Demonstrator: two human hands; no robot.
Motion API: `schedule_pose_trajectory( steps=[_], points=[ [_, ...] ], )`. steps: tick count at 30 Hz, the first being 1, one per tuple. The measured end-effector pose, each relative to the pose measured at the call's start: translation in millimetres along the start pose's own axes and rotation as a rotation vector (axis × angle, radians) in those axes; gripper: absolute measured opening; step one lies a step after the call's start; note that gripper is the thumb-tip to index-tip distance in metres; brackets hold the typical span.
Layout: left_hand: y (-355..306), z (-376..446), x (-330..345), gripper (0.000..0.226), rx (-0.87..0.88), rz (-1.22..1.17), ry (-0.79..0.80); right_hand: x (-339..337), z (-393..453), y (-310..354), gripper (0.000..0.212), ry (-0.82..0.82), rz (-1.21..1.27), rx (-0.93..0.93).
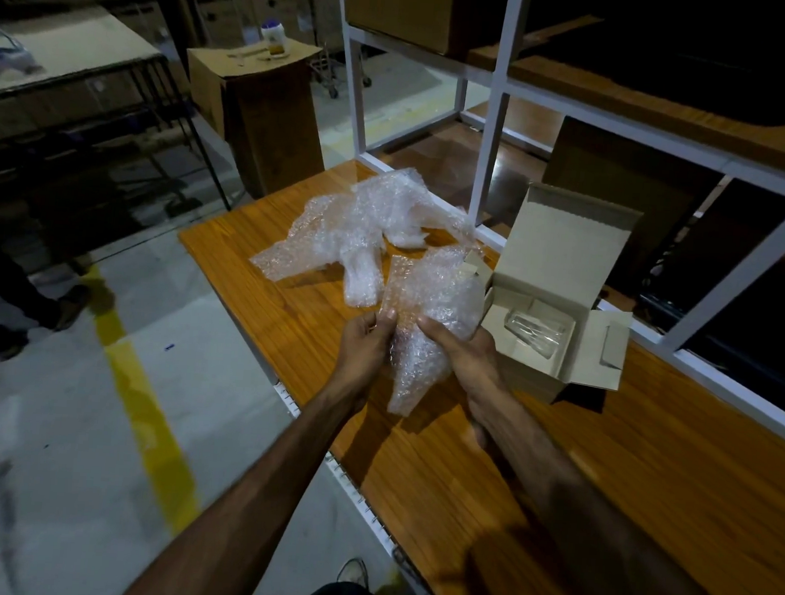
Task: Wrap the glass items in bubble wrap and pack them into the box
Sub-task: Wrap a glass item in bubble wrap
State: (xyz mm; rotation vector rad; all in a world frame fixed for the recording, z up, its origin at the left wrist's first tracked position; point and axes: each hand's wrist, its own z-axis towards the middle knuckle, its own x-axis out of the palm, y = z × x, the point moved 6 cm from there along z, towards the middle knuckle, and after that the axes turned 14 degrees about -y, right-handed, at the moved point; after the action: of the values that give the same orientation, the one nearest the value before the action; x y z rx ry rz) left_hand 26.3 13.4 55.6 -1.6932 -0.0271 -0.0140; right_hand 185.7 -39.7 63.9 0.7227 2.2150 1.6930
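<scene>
Two hands hold one sheet of bubble wrap (425, 327) above the surface's (649, 454) near edge: the left hand (364, 342) pinches its left border, the right hand (465, 353) grips the bunched right side. A bare glass (535, 328) lies in the open box (561, 309) by the surface's back edge. Glass is likely slippery and breakable, so grasp its body; the wrap is light and limp.

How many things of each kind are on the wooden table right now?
Bubble wrap pieces: 2, one loose piece lying on the table and one held piece gripped by the left hand and right hand
Small open boxes: 1
Bare glass items in that box: 1
Total: 4
</scene>
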Motion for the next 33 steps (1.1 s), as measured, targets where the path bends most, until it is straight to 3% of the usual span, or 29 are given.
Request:
schedule_pose_trajectory(
  steps=[4,7,11,15,21,25,33],
  points=[
    [5.5,-2.7,-0.1,0.042,0.055,0.027,0.006,4.7,-0.5,4.1,0.051,0.055,-0.024,0.007],
    [10.0,-3.1,-1.2,0.039,0.070,0.034,-0.035,8.2,0.5,0.5,0.063,0.054,-0.025,0.023],
    [6.8,-3.3,-3.3,0.019,0.193,0.165,-0.173,10.9,2.2,-4.2,0.079,0.022,-0.028,0.077],
    [-1.7,-7.8,-4.9,0.004,0.361,0.343,-0.299,9.9,4.8,-6.8,0.076,-0.008,-0.058,0.127],
    [-6.1,-27.0,12.7,0.030,0.363,0.251,0.043,7.2,11.9,1.8,0.073,-0.025,-0.089,0.100],
    [-6.9,-24.4,17.0,0.050,0.373,0.351,0.074,9.7,10.0,6.0,0.069,0.085,-0.010,0.120],
    [-6.7,-17.8,14.9,0.035,0.195,0.174,0.179,0.2,13.8,4.7,0.045,0.219,0.143,0.198]
  ],
)
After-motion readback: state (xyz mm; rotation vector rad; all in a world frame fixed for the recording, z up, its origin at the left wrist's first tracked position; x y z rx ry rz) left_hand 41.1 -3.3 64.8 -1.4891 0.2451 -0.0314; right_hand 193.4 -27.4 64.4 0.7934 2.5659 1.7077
